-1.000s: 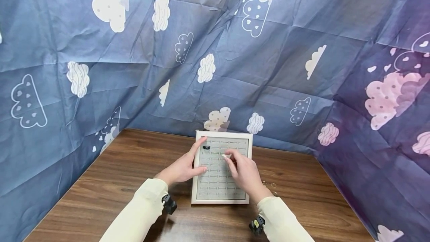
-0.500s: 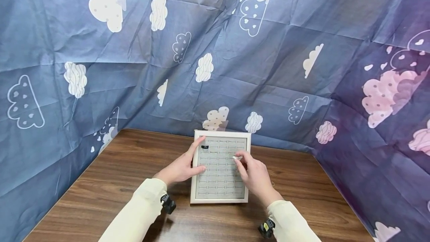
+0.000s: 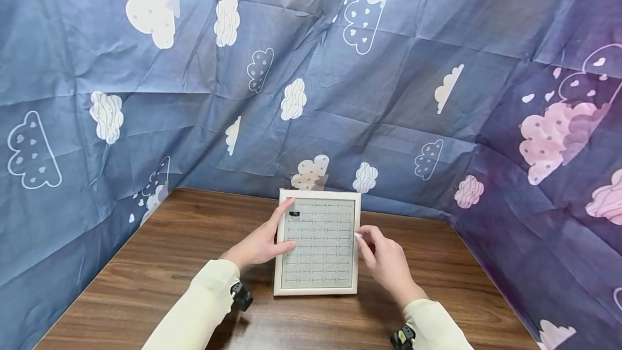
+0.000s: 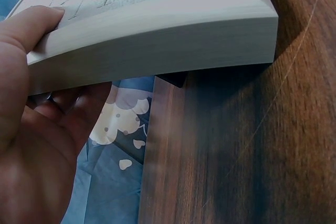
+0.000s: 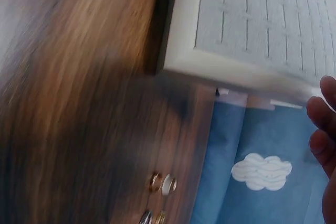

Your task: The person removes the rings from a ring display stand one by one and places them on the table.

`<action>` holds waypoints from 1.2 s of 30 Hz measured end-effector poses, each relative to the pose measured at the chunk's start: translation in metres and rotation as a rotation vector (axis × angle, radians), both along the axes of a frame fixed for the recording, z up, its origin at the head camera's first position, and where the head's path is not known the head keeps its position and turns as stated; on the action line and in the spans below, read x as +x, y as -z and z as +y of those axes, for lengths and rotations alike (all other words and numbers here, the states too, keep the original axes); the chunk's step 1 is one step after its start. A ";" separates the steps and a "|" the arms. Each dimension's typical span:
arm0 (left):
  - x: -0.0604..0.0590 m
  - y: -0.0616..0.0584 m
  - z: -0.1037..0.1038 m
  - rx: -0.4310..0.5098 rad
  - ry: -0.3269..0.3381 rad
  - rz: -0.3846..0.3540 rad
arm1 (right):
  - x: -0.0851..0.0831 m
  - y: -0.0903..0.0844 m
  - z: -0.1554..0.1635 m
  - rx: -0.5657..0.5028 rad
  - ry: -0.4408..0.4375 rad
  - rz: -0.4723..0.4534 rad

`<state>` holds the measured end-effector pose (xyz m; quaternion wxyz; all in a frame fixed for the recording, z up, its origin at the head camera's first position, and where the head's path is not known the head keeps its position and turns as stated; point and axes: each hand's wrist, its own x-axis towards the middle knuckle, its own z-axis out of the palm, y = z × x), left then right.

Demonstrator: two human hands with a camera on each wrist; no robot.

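Note:
An upright ring display board (image 3: 318, 255), with a pale frame and rows of slots in grey padding, leans back on the table. My left hand (image 3: 259, 242) grips its left edge, thumb on the front and, in the left wrist view, fingers (image 4: 79, 108) behind. A black ring (image 3: 294, 214) sits in a slot near the top left. By the right edge of the frame, my right hand (image 3: 389, 261) pinches a small whitish piece (image 3: 358, 235) between thumb and forefinger; I cannot tell what it is. The right wrist view shows only some fingertips (image 5: 321, 111) beside the board.
Several rings, among them a copper-coloured ring (image 5: 155, 182) and a white-faced ring (image 5: 169, 184), stand on the wooden table (image 3: 194, 231) to the right of the board. Blue cloth (image 3: 272, 139) with cloud prints hangs behind the table.
My right hand has moved right, from over the middle of the board to its right edge, still pinching the small whitish piece. The left hand keeps its grip on the board.

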<state>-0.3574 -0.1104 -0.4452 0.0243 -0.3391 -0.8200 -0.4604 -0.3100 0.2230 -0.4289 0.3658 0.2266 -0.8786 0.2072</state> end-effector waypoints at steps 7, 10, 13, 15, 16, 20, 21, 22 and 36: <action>0.000 0.003 0.001 0.015 0.017 0.006 | 0.005 0.007 0.018 0.007 0.027 0.004; 0.000 0.003 0.001 0.019 0.022 0.016 | 0.006 0.009 0.023 0.002 0.034 0.009; 0.000 0.003 0.002 0.022 0.023 0.013 | 0.008 0.011 0.028 0.003 0.042 0.006; 0.000 0.004 0.003 0.024 0.025 0.015 | 0.010 0.013 0.031 0.006 0.045 0.004; 0.000 0.004 0.003 0.024 0.026 0.015 | 0.010 0.014 0.033 0.007 0.045 0.001; 0.001 0.003 0.003 0.017 0.020 0.014 | 0.013 0.017 0.041 0.003 0.040 -0.012; 0.001 0.003 0.003 0.015 0.017 0.014 | 0.013 0.018 0.043 0.005 0.038 -0.014; 0.001 0.002 0.003 0.014 0.013 0.015 | 0.013 0.019 0.045 0.009 0.037 -0.014; 0.001 -0.001 0.004 -0.007 -0.009 0.019 | 0.021 0.034 0.069 0.092 0.066 -0.083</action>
